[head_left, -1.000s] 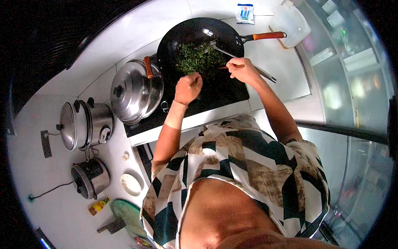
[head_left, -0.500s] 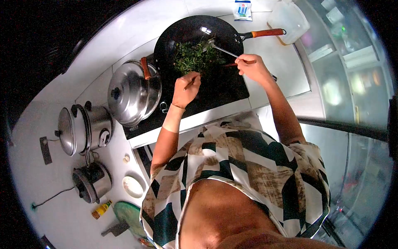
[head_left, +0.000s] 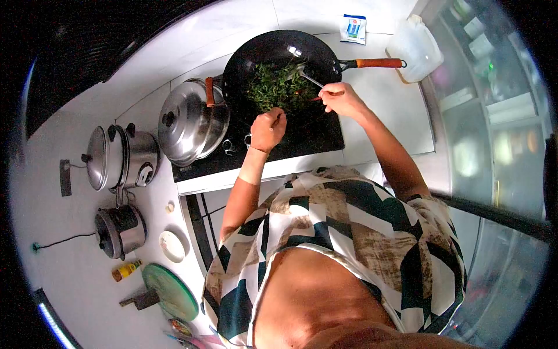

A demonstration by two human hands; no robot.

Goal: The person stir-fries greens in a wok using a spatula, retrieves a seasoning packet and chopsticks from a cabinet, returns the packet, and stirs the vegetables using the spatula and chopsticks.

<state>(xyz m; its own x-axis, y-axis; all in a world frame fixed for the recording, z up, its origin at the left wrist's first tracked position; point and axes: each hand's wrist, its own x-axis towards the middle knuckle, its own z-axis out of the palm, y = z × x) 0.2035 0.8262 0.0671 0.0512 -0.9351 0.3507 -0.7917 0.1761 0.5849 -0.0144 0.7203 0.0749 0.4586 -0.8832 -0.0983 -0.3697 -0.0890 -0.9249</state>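
A large black wok sits on the black cooktop, with chopped leafy greens heaped inside. My left hand is closed at the wok's near edge, around a thin stick-like item, perhaps a chopstick, mostly hidden by the fingers. On the right, my right hand is pinched round a reddish-brown chopstick that points left over the wok. A metal spatula rests in the greens, its handle running under or behind my right hand.
Left of the wok stands a lidded steel pot. Farther left are two cookers, a white bowl, a yellow-labelled bottle, a green board and a cleaver. A packet and plastic container lie at upper right.
The view has shifted, so the counter items appear moved. My right hand has moved slightly relative to the wok and now covers more of the spatula's handle. Both hands stay closed.
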